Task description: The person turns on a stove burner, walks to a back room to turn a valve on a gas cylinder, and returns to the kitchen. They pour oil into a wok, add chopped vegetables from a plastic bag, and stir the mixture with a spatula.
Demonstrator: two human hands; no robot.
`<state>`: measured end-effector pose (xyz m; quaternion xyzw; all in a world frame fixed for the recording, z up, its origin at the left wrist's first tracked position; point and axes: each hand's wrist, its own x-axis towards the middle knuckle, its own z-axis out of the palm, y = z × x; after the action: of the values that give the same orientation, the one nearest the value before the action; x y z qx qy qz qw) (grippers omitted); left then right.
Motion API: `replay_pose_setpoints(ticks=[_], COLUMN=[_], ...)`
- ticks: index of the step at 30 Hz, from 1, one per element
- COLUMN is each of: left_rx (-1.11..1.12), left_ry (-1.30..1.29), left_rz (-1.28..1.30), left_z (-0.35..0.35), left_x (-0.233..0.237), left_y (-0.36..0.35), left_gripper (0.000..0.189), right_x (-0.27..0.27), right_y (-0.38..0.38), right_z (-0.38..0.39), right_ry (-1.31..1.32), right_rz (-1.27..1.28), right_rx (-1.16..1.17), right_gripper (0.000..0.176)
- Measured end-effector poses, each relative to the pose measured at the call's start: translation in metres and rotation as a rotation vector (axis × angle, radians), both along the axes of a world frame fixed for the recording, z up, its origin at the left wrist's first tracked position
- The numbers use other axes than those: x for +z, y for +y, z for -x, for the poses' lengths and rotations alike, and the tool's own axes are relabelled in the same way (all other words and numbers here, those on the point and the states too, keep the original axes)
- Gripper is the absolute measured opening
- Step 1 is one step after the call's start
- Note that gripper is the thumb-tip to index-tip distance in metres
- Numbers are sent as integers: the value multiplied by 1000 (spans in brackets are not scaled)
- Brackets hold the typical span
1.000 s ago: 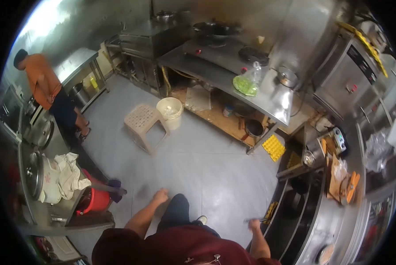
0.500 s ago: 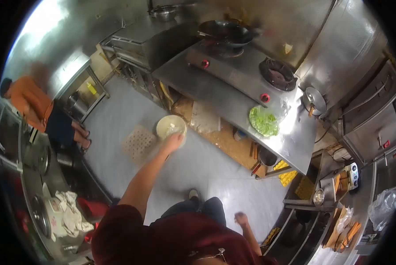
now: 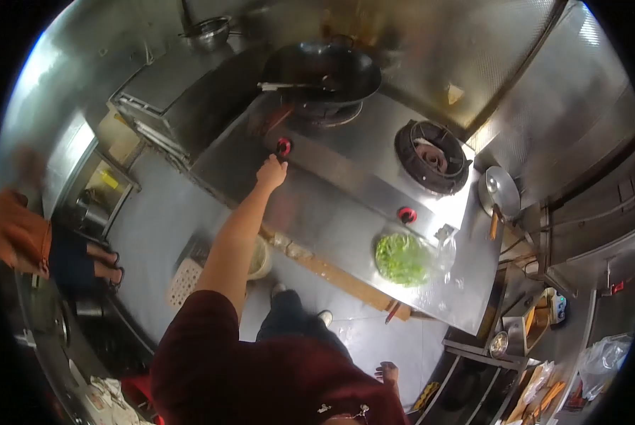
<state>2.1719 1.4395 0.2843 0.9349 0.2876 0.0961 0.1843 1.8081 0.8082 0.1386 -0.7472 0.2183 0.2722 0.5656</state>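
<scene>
My left hand [image 3: 271, 172] reaches over the front of the steel stove counter [image 3: 310, 205]. Its fingers are partly extended, with the tips right at the lower edge of a red stove knob [image 3: 283, 146]. Behind that knob a large black wok [image 3: 310, 65] sits on a burner, a long-handled utensil [image 3: 293, 86] lying across it. Low by my side, my right hand [image 3: 387, 372] hangs with its fingers apart, holding nothing. To the right on the counter lie chopped green leaves [image 3: 400, 259], with clear plastic beside them.
A second burner [image 3: 433, 157] and red knob [image 3: 407, 214] are further right, near a steel pan [image 3: 499, 191]. On the floor stand a cream bin [image 3: 259, 258], partly behind my forearm, and a perforated basket [image 3: 184, 282]. At far left is another person [image 3: 27, 237].
My left hand has gone from over the cream bin up to the stove knob. My body has moved nearer the stove. My right hand stays low.
</scene>
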Motion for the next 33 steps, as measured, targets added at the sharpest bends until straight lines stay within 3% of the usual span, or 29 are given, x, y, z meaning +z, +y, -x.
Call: replay_pose_setpoints(ticks=[1,5,7,10,11,12,14,15,18,24,28,30,33], left_rx=[6,-8,-327,-390,-518,-523,257,313,385,378,334,-184,-277], left_ry=[5,1,94,28,-88,-77,-194,-121,-163,-75,22,44,5], left_rz=[29,-53,-18,-120,-404,-411,870,1077,1261,1273,1067,-227,-331], left_z=[-15,-56,-51,-70,-78,-80,-84,-90,-89,-90,-80,-69,-72], left_x=[5,22,43,-16,-60,-51,-39,-79,-76,-52,-36,-24,-55], left_y=[7,24,26,57,79,74,57,77,68,64,56,47,75], left_gripper=[43,35,29,25,31,31,35,40,38,44,40,40,37], right_x=[7,15,15,10,4,-2,-11,-13,-18,-25,-10,-5,-8], right_y=[20,75,95,140,151,162,183,188,202,188,177,176,171], right_z=[-23,-54,-42,-45,-46,-45,-48,-49,-58,-48,-20,-3,32], right_ry=[122,44,138,369,382,383,377,374,336,246,245,307,412], right_rz=[-38,36,9,5,-5,-18,-54,-71,-118,-93,-96,-57,-30], right_rx=[-86,-276,-328,-321,-292,-271,-240,-241,-255,-397,-537,-589,-633], right_gripper=[37,29,29,27,28,28,28,28,29,29,22,21,23])
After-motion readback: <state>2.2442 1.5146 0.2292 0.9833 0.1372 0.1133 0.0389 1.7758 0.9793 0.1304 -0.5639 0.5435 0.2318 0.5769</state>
